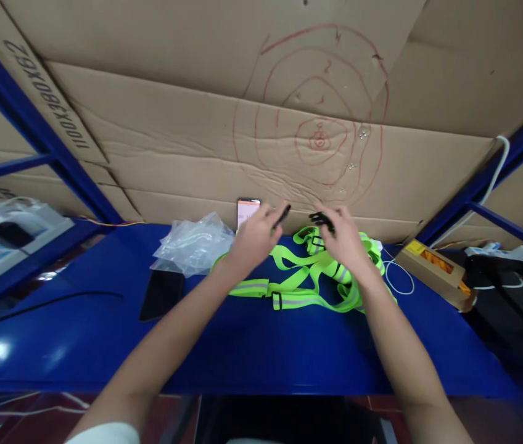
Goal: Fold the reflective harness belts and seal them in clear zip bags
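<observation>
My left hand (pixel 255 239) is closed in a pinch on a small, dark buckle piece (pixel 282 216). My right hand (pixel 343 239) grips another black buckle piece (pixel 321 221), whose prong-like ends point left. A gap separates the two pieces. Below and between my hands lies a tangle of neon yellow-green reflective strap (pixel 308 299) with grey stripes. A black slider (pixel 277 301) sits on its front band. Whether the strap runs up to either held piece is hidden by my fingers.
Behind my left hand, a lit phone (pixel 245 208) leans on the cardboard wall (pixel 173 154). Clear plastic bags (pixel 199 243) and a dark flat device (pixel 162 296) lie left on the blue table (pixel 252 357). A cardboard box (pixel 432 271) and black bag (pixel 502 296) stand right.
</observation>
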{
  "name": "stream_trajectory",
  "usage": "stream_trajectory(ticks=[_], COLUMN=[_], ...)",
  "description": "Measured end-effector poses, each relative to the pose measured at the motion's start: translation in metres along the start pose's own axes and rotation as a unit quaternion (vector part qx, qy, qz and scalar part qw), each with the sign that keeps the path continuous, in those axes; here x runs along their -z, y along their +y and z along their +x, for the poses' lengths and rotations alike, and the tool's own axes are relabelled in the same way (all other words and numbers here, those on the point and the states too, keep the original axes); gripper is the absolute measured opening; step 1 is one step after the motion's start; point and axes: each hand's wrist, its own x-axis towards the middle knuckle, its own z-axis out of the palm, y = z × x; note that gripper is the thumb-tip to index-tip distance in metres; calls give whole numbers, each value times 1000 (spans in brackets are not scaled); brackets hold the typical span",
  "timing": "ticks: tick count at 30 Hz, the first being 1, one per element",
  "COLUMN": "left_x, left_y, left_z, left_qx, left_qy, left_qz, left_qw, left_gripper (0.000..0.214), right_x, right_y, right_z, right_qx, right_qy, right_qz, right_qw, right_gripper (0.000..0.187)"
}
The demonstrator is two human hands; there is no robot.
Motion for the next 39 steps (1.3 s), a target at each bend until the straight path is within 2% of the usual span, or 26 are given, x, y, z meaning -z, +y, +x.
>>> stream_trajectory(ticks=[3, 6, 12, 20, 25, 29, 32, 34, 36, 39], left_x=[-23, -30, -30, -39, -48, -53, -55, -56, -54, -47], left_y=[17, 24, 24, 22, 19, 19, 18, 14, 10, 7], left_z=[-11, -17, -17, -21, -27, -29, -29, -28, -25, -20], left_qx=[-22, -20, 4, -2, -47, -61, -59, -53, -47, -48], left_qy=[-78, -104, -105, -120, -116, -110, -120, -121, -111, -71], left_qz=[66, 107, 168, 191, 236, 253, 248, 244, 239, 224], left_qw=[995, 989, 980, 974, 964, 959, 960, 961, 964, 971], left_gripper=[52, 51, 54, 54, 54, 50, 45, 43, 43, 42], right_x=[-21, -29, -32, -41, -46, -53, -58, -57, -53, -39], right_y=[-18, -28, -31, -33, -35, -38, -35, -26, -13, 6], right_z=[-7, -12, -13, -15, -16, -19, -19, -17, -12, -3], right_qx=[-11, -18, -47, -39, -22, 1, -1, -4, -6, -52], right_qy=[-11, -2, -21, -43, -84, -118, -147, -155, -148, -137], right_qz=[-71, -157, -273, -293, -317, -292, -237, -164, -69, 81], right_qw=[997, 987, 961, 954, 944, 949, 960, 974, 987, 986], right_gripper=[52, 59, 61, 59, 55, 57, 56, 59, 70, 88])
